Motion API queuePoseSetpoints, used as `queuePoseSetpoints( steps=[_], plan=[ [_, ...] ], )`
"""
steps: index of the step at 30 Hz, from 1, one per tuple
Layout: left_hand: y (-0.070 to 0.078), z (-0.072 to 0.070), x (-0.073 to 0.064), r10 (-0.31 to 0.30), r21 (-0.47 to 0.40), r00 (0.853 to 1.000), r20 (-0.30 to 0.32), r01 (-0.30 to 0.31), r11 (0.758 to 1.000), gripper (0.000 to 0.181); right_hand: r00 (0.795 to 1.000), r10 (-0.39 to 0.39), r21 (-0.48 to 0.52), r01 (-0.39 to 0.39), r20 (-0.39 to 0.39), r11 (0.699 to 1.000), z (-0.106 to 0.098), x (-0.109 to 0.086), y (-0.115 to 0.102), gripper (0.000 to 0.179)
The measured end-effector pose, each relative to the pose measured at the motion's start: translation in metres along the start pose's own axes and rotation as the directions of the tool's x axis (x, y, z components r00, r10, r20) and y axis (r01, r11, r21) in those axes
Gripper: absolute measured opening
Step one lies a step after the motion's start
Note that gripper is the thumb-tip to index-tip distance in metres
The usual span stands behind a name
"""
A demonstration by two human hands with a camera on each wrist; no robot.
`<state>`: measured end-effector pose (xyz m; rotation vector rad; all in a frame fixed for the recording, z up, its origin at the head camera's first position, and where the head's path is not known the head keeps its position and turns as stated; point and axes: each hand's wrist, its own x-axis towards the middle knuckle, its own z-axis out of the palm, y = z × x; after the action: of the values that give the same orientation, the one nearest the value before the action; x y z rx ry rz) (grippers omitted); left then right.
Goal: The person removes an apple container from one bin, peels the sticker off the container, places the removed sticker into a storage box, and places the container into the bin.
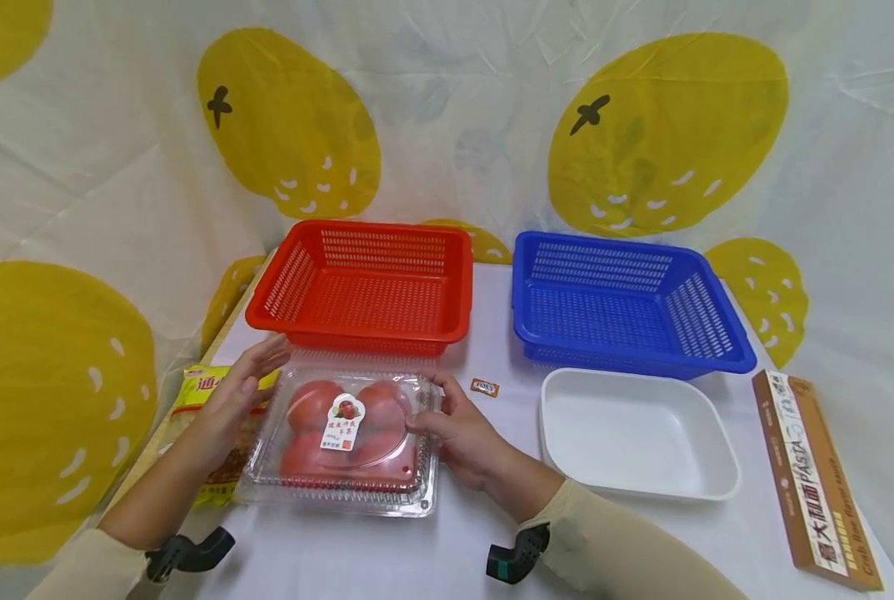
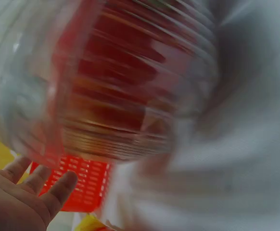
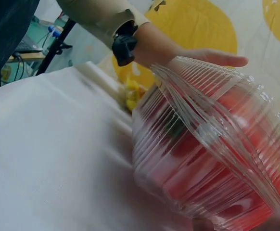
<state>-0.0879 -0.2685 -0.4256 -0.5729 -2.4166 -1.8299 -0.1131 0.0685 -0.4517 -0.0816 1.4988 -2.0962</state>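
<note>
A clear plastic clamshell box of red apples (image 1: 349,458) is in front of me in the head view, a white label on its lid. My right hand (image 1: 465,437) grips the box's right edge, thumb on top and fingers around the side. At the opposite side is my left hand (image 1: 237,400), its fingers straight and spread. The left wrist view has those spread fingers (image 2: 58,190) beside the ribbed wall of the box (image 2: 120,82). From the right wrist, the box (image 3: 197,144) appears tilted, with a shadow on the white cloth below.
A red basket (image 1: 457,325) and a blue basket (image 1: 517,292) stand at the back. Right of the box is a white tray (image 1: 641,487), then a brown pasta box (image 1: 817,483). A yellow food packet (image 1: 192,387) lies behind my left arm. A small orange-brown packet (image 1: 485,387) lies mid-table.
</note>
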Motion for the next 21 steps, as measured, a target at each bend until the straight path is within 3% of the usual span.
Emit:
queuePoseSetpoints(
  steps=[7,12,21],
  plan=[
    [-0.006,-0.005,-0.005,-0.04,0.04,0.999,0.008,0.04,0.998,0.058,1.0,-0.027,-0.006,0.027,-0.005,1.0,0.006,0.006,0.014,0.071],
    [-0.011,-0.009,-0.009,-0.065,0.018,0.997,0.039,0.065,0.998,0.058,0.999,-0.045,0.004,0.045,-0.013,0.999,0.006,0.008,0.021,0.072],
    [-0.008,-0.01,-0.01,-0.123,0.031,0.992,0.035,0.122,0.992,0.061,0.998,-0.06,-0.104,0.056,-0.03,0.993,0.004,0.006,0.018,0.075]
  ],
)
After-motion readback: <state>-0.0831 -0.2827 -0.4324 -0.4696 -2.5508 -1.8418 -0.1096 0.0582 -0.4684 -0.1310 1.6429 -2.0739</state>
